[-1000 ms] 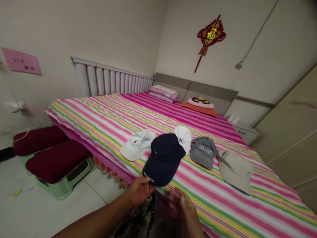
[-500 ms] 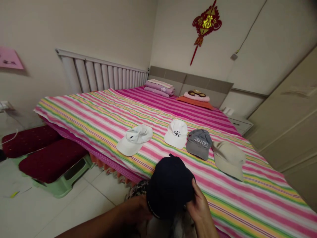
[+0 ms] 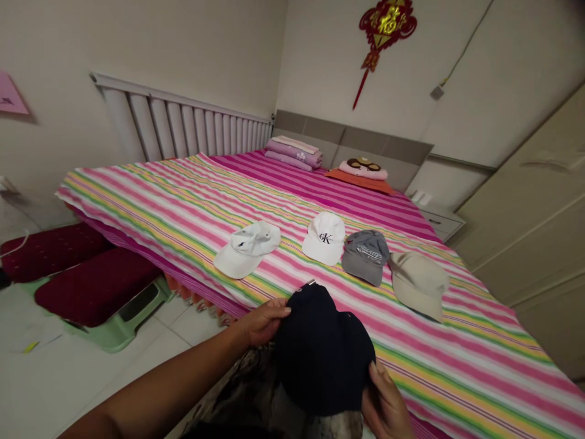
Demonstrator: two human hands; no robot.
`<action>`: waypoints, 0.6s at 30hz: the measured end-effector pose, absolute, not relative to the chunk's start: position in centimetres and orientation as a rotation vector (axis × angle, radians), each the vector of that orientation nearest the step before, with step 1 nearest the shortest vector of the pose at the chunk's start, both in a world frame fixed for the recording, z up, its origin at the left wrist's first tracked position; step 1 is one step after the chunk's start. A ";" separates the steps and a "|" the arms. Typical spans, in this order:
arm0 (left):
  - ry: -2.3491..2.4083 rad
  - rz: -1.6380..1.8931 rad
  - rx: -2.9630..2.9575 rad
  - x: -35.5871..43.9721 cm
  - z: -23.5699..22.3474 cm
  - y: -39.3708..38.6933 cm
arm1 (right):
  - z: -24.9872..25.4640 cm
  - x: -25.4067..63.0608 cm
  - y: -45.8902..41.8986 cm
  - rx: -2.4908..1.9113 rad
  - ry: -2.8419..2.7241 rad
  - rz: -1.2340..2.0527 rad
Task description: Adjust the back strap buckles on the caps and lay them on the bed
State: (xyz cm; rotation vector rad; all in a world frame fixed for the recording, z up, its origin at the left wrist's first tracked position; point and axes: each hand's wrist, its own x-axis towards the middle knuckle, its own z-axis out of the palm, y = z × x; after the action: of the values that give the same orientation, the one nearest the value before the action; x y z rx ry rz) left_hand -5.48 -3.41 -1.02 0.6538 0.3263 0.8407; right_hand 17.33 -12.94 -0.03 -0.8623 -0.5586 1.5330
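Note:
Between my two hands, just off the near edge of the bed, is a dark navy baseball cap (image 3: pixel 322 353). My left hand (image 3: pixel 269 320) pinches its rim at the upper left, near the metal strap buckle. On the lower right side, my right hand (image 3: pixel 386 396) grips the cap with the thumb on top. Beyond it on the bed lie a white cap with a small dark logo (image 3: pixel 247 249), a white cap marked CK (image 3: pixel 324 238), a grey cap with lettering (image 3: pixel 365 257) and a beige cap (image 3: pixel 419 285).
A striped sheet (image 3: pixel 173 201) covers the bed. Folded purple bedding (image 3: pixel 293 152) and a pink folded item (image 3: pixel 363 169) rest near the headboard (image 3: pixel 351 141). Red-topped stools (image 3: pixel 98 286) stand at the left, below a radiator (image 3: pixel 183 122). A bedside cabinet (image 3: pixel 441 221) is at the right.
My left hand has moved up from the cap's lower left to its upper left rim. The navy cap has turned and shifted slightly right, bringing its buckle into view. My view has tilted slightly downward.

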 end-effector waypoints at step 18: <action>0.354 0.642 0.721 -5.8 2.5 -5.2 | 3.5 18.3 -15.6 -0.946 -0.739 1.696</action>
State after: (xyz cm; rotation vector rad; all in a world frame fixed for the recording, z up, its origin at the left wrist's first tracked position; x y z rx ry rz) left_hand -5.83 -5.19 2.45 0.7211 0.3536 0.6420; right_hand 18.27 -15.57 3.54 -0.9459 -0.7387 1.6958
